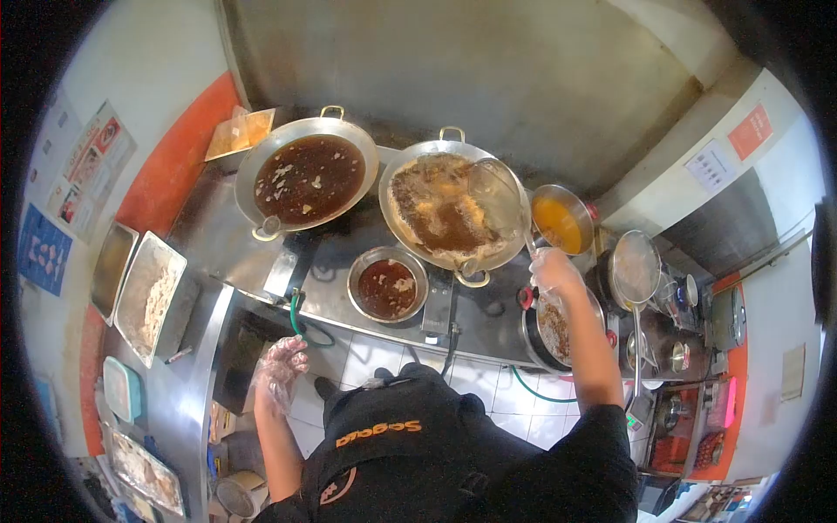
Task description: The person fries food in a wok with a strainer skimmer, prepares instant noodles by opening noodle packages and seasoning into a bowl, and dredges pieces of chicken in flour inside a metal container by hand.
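My right hand, in a clear plastic glove, is closed round the handle of a wire strainer. The strainer's mesh head is over the right side of a large wok, where dark oil foams around golden-brown food. My left hand, also gloved in clear plastic, is raised in front of the counter's edge with its fingers curled; whether it holds anything is too small to tell. Left of the foaming wok is a second wok of dark oil with pale bits. A smaller bowl of dark liquid stands nearer me.
A pot of yellow liquid and a pan with brown bits stand at the right, near another strainer. A tray of floured pieces and a lidded teal container lie left. A green hose hangs near my left hand.
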Demonstrator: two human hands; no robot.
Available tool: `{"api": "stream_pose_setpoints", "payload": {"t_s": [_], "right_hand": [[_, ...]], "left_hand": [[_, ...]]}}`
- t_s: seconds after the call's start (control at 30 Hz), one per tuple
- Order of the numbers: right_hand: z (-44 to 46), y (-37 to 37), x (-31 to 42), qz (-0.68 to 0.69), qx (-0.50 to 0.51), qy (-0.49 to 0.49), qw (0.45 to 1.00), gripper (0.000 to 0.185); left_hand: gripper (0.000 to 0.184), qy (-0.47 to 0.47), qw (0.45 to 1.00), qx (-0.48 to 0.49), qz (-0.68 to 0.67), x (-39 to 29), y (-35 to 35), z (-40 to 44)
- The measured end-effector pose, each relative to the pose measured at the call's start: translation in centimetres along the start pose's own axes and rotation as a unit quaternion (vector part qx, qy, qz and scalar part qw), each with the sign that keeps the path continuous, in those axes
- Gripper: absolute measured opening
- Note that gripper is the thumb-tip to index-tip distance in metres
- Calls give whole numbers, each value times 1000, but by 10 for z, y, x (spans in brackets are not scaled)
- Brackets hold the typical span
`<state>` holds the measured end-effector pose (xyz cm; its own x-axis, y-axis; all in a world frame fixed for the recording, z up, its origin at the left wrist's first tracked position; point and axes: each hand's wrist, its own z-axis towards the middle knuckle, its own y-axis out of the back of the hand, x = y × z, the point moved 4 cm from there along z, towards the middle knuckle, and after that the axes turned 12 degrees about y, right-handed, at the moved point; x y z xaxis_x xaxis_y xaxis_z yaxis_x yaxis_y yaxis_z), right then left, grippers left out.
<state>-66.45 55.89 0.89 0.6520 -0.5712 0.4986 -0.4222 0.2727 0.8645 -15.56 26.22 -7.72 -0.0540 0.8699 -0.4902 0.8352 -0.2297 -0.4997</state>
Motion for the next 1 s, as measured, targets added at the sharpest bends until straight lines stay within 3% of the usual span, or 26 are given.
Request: {"api": "stream_pose_setpoints", "payload": {"t_s": [0.2, 0.43, 0.53, 0.57, 0.63, 0.7, 0.83, 0.93, 0.97, 1.0], "right_hand": [[-16, -11, 14, 21, 15, 26, 999, 14], [-21, 13, 48, -85, -73, -25, 993, 20], [-13, 9, 31, -40, -46, -39, 997, 20], [-5, 6, 26, -83, -57, -13, 995, 20], [11, -14, 6, -166, -76, 33, 983, 21], [55, -53, -49, -104, -78, 23, 991, 21], [80, -45, -18, -153, -128, -19, 980, 22], [80, -26, -6, -205, 4, 10, 979, 27], [70, -10, 4, -187, 4, -17, 982, 28], [58, -2, 7, -171, -9, 29, 985, 29]], "left_hand": [[23, -7, 1000, 0, 11, -1, -7, -3], [24, 7, 999, -24, 24, -5, 7, 9], [23, 0, 1000, 22, 4, -4, 16, 8], [23, -4, 999, 47, -4, -4, 17, 8], [24, -16, 1000, 22, 8, -3, 16, 4], [25, -32, 999, 21, 25, 0, 6, -6], [26, -38, 998, 28, 52, -1, 3, -7], [25, -6, 999, 11, 38, -4, 24, 8], [25, 7, 1000, 4, 27, -1, 30, 12], [24, 19, 999, 17, 31, 4, 31, 14]]}}
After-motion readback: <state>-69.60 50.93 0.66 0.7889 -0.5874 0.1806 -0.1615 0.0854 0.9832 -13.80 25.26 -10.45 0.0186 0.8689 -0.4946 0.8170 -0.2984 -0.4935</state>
